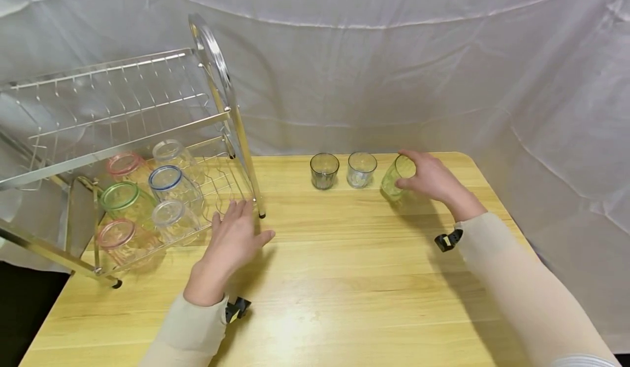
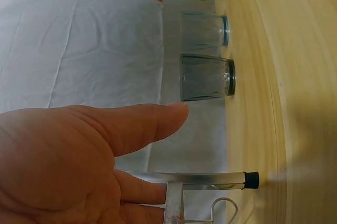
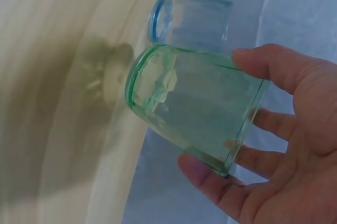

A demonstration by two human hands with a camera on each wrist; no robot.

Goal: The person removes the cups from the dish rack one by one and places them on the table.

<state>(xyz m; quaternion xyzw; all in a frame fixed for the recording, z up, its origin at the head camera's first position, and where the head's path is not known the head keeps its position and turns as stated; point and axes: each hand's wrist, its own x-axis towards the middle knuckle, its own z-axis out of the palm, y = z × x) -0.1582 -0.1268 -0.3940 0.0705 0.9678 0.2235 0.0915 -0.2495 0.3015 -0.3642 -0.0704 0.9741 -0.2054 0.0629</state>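
Near the far edge of the bench (image 1: 344,279), toward its right corner, the right hand (image 1: 430,178) holds a green glass (image 1: 396,176). Fingers and thumb curl round the glass wall near the rim; the right wrist view shows the glass tilted, base lifted clear of the wood, its shadow on the bench beneath. The grip is clamped on the green glass.

Just left of it, along the same far edge, a clear glass (image 1: 361,169) and a dark grey glass (image 1: 324,170) stand upright in a row, apart from each other and from the green one.

Left hand (image 1: 231,244) hovers or rests near the middle of the bench, palm down, fingers straight and spread, holding nothing. Fingertips lie just beside the front foot of a two-tier metal dish rack (image 1: 123,137) at the bench's left side.

On the rack's lower tier, six glasses lie tipped: two with pink rims (image 1: 114,234), one green-rimmed (image 1: 120,197), one blue-rimmed (image 1: 166,179), two clear (image 1: 169,214). Upper tier carries bare wire.

White cloth (image 1: 394,71) hangs behind the bench.
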